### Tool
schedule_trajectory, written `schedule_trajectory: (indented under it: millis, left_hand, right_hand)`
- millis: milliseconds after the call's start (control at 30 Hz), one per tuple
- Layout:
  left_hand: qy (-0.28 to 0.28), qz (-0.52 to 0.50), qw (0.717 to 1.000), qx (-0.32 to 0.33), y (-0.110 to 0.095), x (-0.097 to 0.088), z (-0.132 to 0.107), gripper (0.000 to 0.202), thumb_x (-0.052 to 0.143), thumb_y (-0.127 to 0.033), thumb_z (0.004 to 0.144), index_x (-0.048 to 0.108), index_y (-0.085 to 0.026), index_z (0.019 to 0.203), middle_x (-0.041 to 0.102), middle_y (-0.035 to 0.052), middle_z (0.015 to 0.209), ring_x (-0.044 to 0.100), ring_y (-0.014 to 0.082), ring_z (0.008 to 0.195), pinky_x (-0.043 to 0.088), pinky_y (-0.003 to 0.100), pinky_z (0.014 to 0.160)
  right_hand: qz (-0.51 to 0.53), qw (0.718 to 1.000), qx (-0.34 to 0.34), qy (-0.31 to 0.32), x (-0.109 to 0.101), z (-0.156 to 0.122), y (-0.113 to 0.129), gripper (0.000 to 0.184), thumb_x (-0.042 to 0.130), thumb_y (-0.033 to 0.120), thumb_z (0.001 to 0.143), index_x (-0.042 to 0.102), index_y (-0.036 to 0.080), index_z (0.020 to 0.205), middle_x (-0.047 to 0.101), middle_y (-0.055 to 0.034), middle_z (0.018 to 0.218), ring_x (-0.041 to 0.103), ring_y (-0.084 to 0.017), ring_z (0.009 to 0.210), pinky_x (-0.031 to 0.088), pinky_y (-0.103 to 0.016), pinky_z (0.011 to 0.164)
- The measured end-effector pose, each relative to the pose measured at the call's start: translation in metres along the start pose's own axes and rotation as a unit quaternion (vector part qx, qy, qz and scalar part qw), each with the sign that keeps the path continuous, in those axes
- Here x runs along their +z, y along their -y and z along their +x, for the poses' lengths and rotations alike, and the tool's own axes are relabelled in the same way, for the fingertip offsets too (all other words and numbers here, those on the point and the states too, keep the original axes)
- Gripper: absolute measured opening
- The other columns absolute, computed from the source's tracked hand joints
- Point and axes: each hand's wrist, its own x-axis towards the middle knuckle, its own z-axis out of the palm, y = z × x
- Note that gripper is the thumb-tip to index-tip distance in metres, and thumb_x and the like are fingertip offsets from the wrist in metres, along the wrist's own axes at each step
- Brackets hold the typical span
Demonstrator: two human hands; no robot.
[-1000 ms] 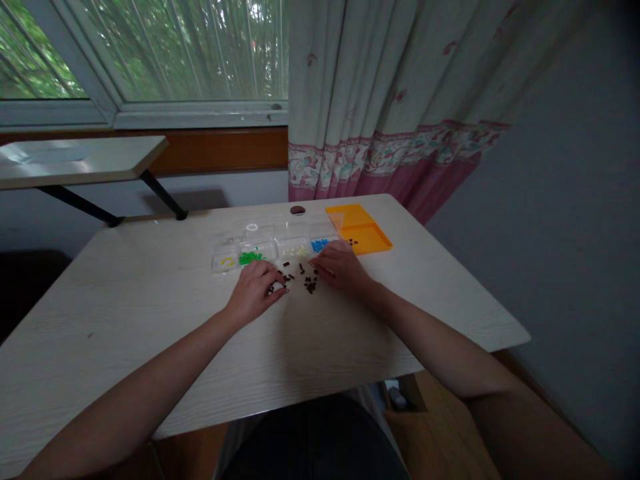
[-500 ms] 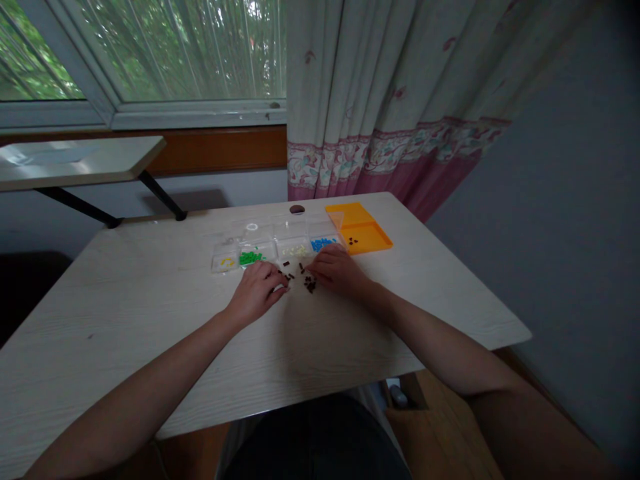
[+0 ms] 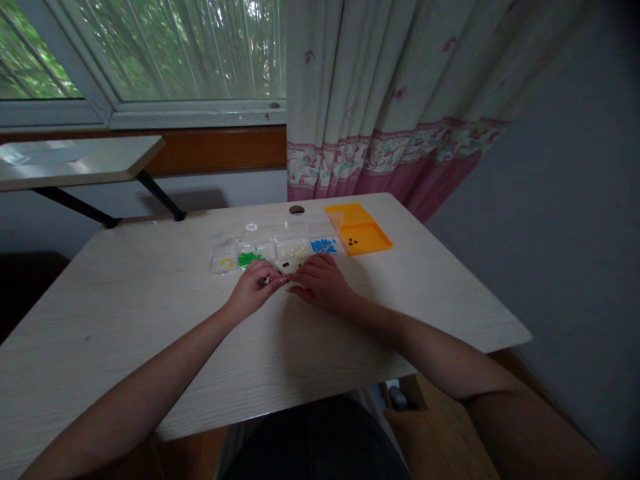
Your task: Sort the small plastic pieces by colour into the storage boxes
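Observation:
My left hand (image 3: 253, 288) and my right hand (image 3: 324, 284) meet at the fingertips over the table, just in front of a row of small clear boxes. The left thumb and fingers are pinched together; a light bit shows by them, too small to name. The right fingers curl inward against the left fingertips, and what they hold, if anything, is hidden. A dark brown small piece (image 3: 285, 265) lies just beyond the fingertips. Other loose brown pieces are mostly covered by my right hand. Nearest the hands stand boxes with green pieces (image 3: 249, 258), cream pieces (image 3: 295, 251) and blue pieces (image 3: 323, 246).
At the row's left end is a clear box with yellow pieces (image 3: 226, 263). An open orange box (image 3: 373, 238) holds a few dark pieces (image 3: 353, 242). A round cable hole (image 3: 297, 210) sits near the table's back edge. A raised shelf (image 3: 80, 160) stands at the left.
My right hand has moved left and slightly nearer, over the loose brown pieces, and its fingertips now meet those of my left hand. The left fingers have closed more.

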Motion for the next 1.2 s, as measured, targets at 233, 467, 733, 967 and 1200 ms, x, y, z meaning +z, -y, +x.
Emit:
schedule_trajectory:
  millis: [233,467,733,967,1200]
  left_hand:
    - [0.018,-0.038,0.999,0.010,0.002,0.003,0.001,0.032,0.058,-0.046,0.091,0.067,-0.020,0.075,0.062,0.0034,0.076,0.055,0.0177,0.078,0.041,0.034,0.078]
    - [0.021,-0.027,0.999,0.019,0.000,0.003,-0.001,0.028,0.057,-0.042,0.092,0.068,-0.020,0.078,0.062,0.0035,0.078,0.056,0.0176,0.079,0.042,0.033,0.078]
    - [0.013,-0.035,0.999,0.031,-0.002,0.003,-0.001,0.026,0.055,-0.039,0.094,0.071,-0.020,0.087,0.063,0.0042,0.080,0.057,0.0169,0.080,0.044,0.032,0.076]
    - [0.005,0.015,1.000,0.018,0.001,0.005,-0.002,0.023,0.052,-0.034,0.096,0.072,-0.021,0.095,0.062,0.0042,0.081,0.055,0.0174,0.081,0.044,0.032,0.075]
    - [0.012,0.084,0.996,0.024,-0.003,0.004,-0.005,0.022,0.051,-0.030,0.096,0.071,-0.022,0.101,0.062,0.0048,0.084,0.055,0.0191,0.086,0.043,0.035,0.079]
  right_hand:
    - [-0.011,1.000,0.003,-0.029,0.002,0.002,0.003,0.015,0.062,0.036,0.093,0.071,0.024,0.092,0.070,-0.0010,0.082,0.056,-0.019,0.086,0.037,-0.036,0.090]
    - [-0.013,0.999,0.021,-0.022,0.002,0.002,0.008,0.010,0.064,0.031,0.092,0.070,0.024,0.091,0.070,-0.0016,0.083,0.056,-0.019,0.088,0.037,-0.036,0.089]
    - [-0.044,0.998,0.013,-0.032,0.001,0.001,0.004,0.012,0.060,0.025,0.093,0.072,0.025,0.098,0.071,-0.0003,0.082,0.057,-0.017,0.086,0.036,-0.036,0.094]
    - [-0.054,0.998,0.012,-0.030,-0.002,0.000,-0.009,0.014,0.060,0.023,0.093,0.073,0.025,0.095,0.071,-0.0007,0.084,0.058,-0.018,0.088,0.034,-0.037,0.095]
    - [-0.106,0.976,0.185,-0.044,-0.028,-0.015,-0.074,0.024,0.054,0.036,0.096,0.075,0.022,0.096,0.072,-0.0046,0.087,0.059,-0.022,0.087,0.034,-0.039,0.087]
